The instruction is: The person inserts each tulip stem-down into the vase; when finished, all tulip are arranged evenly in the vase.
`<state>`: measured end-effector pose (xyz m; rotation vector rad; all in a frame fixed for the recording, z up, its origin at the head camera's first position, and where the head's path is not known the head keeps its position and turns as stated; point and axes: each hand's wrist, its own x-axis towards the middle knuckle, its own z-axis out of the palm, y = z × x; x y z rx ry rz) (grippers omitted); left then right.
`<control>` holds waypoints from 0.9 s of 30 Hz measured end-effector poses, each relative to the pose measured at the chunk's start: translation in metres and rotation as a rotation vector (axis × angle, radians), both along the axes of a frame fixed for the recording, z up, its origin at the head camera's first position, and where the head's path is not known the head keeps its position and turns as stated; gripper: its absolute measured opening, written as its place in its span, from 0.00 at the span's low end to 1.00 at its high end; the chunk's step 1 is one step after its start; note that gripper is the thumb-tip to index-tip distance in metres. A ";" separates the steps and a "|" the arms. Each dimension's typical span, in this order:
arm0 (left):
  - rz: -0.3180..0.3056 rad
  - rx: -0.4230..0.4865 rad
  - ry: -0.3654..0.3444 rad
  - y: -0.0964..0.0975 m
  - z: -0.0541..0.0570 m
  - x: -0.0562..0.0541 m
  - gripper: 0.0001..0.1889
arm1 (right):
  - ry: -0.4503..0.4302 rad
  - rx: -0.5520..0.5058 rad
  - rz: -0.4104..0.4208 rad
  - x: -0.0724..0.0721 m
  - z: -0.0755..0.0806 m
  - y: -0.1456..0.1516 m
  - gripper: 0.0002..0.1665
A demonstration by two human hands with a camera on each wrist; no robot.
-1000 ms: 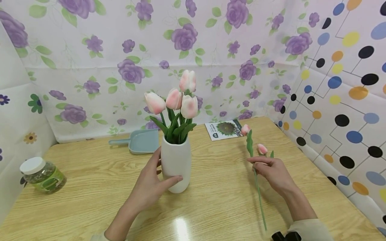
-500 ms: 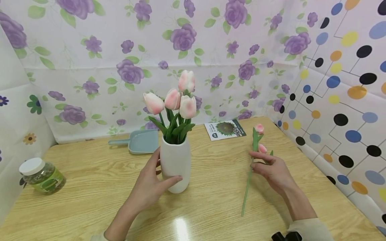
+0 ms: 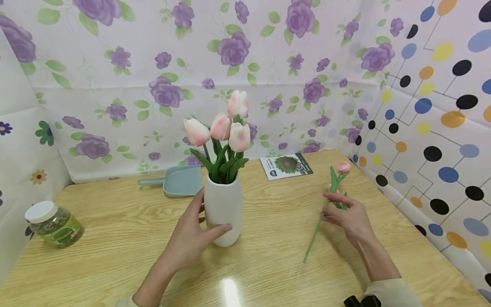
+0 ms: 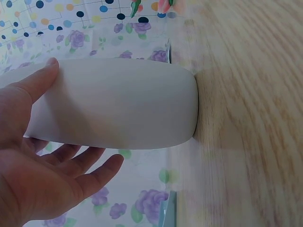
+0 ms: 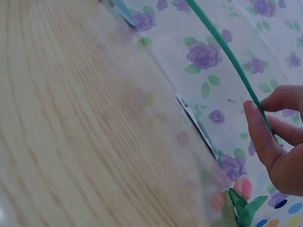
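A white vase point(image 3: 224, 209) stands upright on the table, bearing several pink-and-white artificial tulips point(image 3: 220, 127) with green leaves. My left hand point(image 3: 193, 234) holds its side, thumb across the front and fingers behind, as the left wrist view of the vase point(image 4: 123, 104) also shows. To the right, my right hand point(image 3: 353, 219) pinches the thin green stem of a single pink tulip point(image 3: 343, 167). Its bloom points away from me, and the bare stem point(image 5: 232, 56) slants toward the vase side. Another tulip point(image 5: 242, 187) lies on the table beyond the right hand, partly hidden in the head view.
A blue-grey dustpan point(image 3: 183, 181) lies behind the vase. At the back, a card with a sunflower picture point(image 3: 287, 165) lies flat. On the left stands a white-lidded jar point(image 3: 55, 224). Patterned cloth walls point(image 3: 268, 64) border the wooden table point(image 3: 268, 256).
The tulip in my right hand has turned: its bloom swung right and its stem end swung left and away from me. The left hand and the vase have stayed in place.
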<state>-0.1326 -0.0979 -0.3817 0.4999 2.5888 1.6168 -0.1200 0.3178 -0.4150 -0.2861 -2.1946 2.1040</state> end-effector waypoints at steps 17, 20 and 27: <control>0.001 0.003 0.009 0.000 0.000 0.000 0.55 | 0.008 -0.104 0.066 0.004 0.003 0.002 0.40; 0.002 0.002 0.012 0.000 0.000 0.000 0.55 | 0.018 -0.172 0.073 0.003 0.003 0.001 0.36; 0.003 -0.003 0.010 0.000 0.000 0.000 0.55 | 0.059 -0.312 0.129 0.002 0.001 -0.004 0.24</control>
